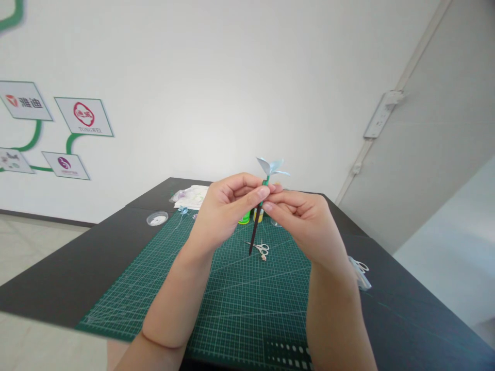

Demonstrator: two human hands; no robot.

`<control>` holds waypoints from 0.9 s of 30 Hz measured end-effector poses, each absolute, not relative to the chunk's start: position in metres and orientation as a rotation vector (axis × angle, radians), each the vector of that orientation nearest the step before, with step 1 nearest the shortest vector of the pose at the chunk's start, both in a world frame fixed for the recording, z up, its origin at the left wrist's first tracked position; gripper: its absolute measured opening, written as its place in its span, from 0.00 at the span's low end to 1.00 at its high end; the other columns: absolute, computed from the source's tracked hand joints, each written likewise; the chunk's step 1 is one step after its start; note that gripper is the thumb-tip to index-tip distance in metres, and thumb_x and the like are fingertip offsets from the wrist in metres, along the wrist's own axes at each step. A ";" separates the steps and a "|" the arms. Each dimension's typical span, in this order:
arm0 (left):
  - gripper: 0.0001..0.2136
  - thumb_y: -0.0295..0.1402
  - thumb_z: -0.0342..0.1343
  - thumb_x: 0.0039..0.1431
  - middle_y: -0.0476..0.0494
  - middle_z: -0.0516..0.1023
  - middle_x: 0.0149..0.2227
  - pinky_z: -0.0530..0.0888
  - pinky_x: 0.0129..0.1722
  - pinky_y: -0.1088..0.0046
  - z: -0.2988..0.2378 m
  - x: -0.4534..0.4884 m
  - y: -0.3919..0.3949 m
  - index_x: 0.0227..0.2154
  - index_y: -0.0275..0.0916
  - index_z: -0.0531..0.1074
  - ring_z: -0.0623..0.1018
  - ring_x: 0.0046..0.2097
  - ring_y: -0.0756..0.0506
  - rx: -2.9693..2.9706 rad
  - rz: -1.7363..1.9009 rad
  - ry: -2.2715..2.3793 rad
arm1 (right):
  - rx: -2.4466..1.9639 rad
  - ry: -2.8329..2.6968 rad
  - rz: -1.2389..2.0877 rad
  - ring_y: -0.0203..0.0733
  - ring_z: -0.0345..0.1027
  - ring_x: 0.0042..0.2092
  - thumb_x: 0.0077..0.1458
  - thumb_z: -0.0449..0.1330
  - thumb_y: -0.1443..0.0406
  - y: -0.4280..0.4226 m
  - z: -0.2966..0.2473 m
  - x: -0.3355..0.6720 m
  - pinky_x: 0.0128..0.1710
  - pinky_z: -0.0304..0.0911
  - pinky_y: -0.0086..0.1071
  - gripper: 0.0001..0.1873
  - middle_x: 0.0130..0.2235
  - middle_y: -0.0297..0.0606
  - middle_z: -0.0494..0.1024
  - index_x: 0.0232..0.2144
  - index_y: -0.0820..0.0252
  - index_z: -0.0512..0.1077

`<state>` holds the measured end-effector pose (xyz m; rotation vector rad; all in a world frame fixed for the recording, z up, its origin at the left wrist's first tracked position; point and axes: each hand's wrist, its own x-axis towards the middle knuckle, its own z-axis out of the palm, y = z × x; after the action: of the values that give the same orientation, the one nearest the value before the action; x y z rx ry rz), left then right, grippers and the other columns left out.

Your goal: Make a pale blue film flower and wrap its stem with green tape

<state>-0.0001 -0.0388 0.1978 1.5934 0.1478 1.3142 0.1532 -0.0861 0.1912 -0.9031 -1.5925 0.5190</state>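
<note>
Held up above the cutting mat is a thin dark stick (254, 233), tilted, with its pointed end down. A pale blue flower (274, 166) with several glossy petals tops it, and a green wrapped part (266, 181) lies just under the petals. My left hand (226, 208) pinches the stick near this green part between thumb and fingers. From the other side, my right hand (305, 216) is also closed at the same spot, thumb and fingertips together. The fingers hide much of the join between stick and flower.
White-handled scissors (263, 249) and a tiny pale piece (263, 257) lie on the green cutting mat (240, 299). Left stands a round clear dish (157, 219); behind are a blue flower piece (183, 210), white cloth (191, 196) and green container (244, 218). More scissors (361, 265) lie right.
</note>
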 end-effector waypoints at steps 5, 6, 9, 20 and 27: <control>0.06 0.35 0.66 0.58 0.43 0.86 0.37 0.80 0.48 0.65 0.198 -0.001 -0.036 0.32 0.38 0.79 0.85 0.44 0.43 1.548 1.263 0.170 | -0.923 -1.636 0.428 0.30 0.39 0.21 0.59 0.61 0.65 -0.089 0.192 0.151 0.21 0.39 0.30 0.09 0.19 0.22 0.47 0.26 0.61 0.76; 0.06 0.35 0.66 0.58 0.43 0.86 0.38 0.80 0.49 0.66 0.198 -0.001 -0.036 0.32 0.38 0.79 0.85 0.44 0.43 1.547 1.257 0.175 | -0.925 -1.641 0.417 0.30 0.39 0.22 0.59 0.61 0.65 -0.089 0.192 0.151 0.21 0.39 0.30 0.09 0.19 0.22 0.47 0.26 0.61 0.76; 0.06 0.35 0.67 0.57 0.43 0.86 0.39 0.79 0.49 0.67 0.198 -0.003 -0.035 0.31 0.38 0.78 0.84 0.46 0.43 1.547 1.249 0.187 | -0.931 -1.654 0.390 0.30 0.40 0.22 0.59 0.60 0.66 -0.091 0.192 0.151 0.21 0.39 0.30 0.09 0.19 0.23 0.48 0.26 0.61 0.75; 0.07 0.31 0.68 0.54 0.47 0.85 0.35 0.80 0.42 0.73 0.197 -0.001 -0.036 0.27 0.38 0.76 0.84 0.38 0.48 1.543 1.324 0.165 | -0.917 -1.659 0.362 0.30 0.40 0.22 0.59 0.60 0.66 -0.090 0.192 0.148 0.22 0.41 0.30 0.12 0.20 0.22 0.46 0.23 0.59 0.69; 0.09 0.31 0.69 0.52 0.49 0.82 0.29 0.78 0.35 0.74 0.198 0.000 -0.037 0.26 0.39 0.72 0.82 0.34 0.50 1.577 1.421 0.284 | -0.907 -1.657 0.323 0.29 0.40 0.21 0.59 0.60 0.67 -0.089 0.193 0.146 0.24 0.41 0.31 0.14 0.19 0.21 0.47 0.21 0.59 0.67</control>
<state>0.0004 -0.0368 0.1978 1.5769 0.2843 1.4211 0.1462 -0.0888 0.1929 -0.9069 -1.6570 0.3228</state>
